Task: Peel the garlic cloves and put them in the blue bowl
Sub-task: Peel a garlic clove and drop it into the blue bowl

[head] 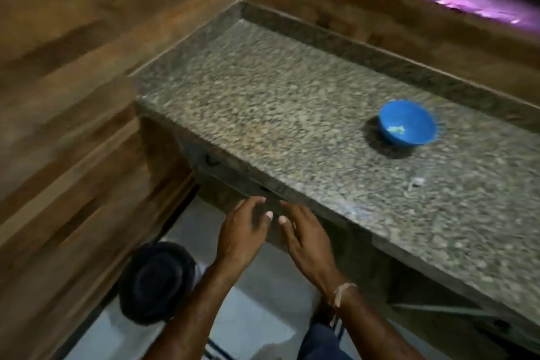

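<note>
A blue bowl [407, 123] stands on the speckled granite counter [277, 102] toward the right, with a few small pale pieces at its bottom. A small whitish scrap [416, 182] lies on the counter in front of the bowl. My left hand [242, 231] and my right hand [304, 234] hover side by side below the counter's front edge, far left of the bowl. Both hands hold nothing, fingers spread. No whole garlic clove is visible; the frame is blurred by motion.
Wood-panelled walls [73, 96] close in on the left and behind the counter. A dark round bin [157, 280] sits on the pale floor below my left arm. A window ledge [482, 9] with pink light is at the top right.
</note>
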Available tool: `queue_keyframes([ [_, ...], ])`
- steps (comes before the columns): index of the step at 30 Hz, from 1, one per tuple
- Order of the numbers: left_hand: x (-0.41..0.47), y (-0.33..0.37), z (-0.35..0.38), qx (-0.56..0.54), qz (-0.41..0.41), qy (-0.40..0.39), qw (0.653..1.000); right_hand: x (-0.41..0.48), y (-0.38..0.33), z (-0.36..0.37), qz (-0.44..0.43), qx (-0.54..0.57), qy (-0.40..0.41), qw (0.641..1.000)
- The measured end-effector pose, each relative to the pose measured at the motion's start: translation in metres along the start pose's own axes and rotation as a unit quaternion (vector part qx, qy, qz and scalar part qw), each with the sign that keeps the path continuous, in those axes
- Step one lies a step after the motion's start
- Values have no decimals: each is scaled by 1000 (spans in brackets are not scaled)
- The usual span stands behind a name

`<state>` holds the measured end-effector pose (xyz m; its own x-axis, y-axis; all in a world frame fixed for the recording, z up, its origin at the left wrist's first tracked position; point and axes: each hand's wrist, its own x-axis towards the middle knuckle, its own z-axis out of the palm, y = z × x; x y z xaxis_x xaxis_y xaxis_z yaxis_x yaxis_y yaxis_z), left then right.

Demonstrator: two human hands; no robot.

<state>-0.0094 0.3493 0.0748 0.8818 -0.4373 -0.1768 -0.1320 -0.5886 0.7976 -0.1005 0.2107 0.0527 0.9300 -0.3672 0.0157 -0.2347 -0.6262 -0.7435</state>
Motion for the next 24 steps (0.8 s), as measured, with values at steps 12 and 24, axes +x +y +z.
queue_keyframes([
  [12,96,150,235,39,9,-108,993,25,205,-191,100,3,76,992],
  [24,129,168,314,164,156,-157,961,52,294,-245,239,-170,84,952],
])
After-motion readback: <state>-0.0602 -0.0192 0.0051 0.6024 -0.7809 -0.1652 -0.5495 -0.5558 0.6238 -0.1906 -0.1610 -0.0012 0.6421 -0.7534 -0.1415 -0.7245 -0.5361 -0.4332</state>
